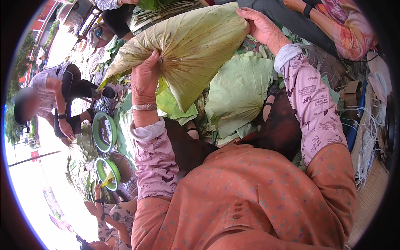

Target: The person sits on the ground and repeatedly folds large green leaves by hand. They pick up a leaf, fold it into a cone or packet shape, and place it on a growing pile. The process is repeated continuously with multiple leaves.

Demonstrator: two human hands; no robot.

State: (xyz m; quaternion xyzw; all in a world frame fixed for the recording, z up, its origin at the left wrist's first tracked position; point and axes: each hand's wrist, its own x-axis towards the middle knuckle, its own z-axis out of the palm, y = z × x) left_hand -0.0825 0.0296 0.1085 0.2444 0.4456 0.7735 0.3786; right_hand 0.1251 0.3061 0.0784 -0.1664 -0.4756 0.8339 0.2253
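A large yellow-green lotus leaf (200, 47), folded over and spotted brown, is stretched between my hands. My left hand (145, 73) grips it by the middle, thumb beside the dark stem point where the veins meet. At the leaf's far right edge, my right hand (262, 26) pinches the rim between thumb and fingers. Below it, a paler green lotus leaf (240, 90) lies spread out between my knees. A brighter yellow-green leaf (173, 101) shows partly under the held one, close to my left wrist.
Two green basins (115, 131) (117, 173) stand at the left, beside heaped leaves (78, 162). Several people sit around, including a person in a cap (47, 90) at the left. White plastic string (368, 140) and a cardboard box (350, 93) lie at the right.
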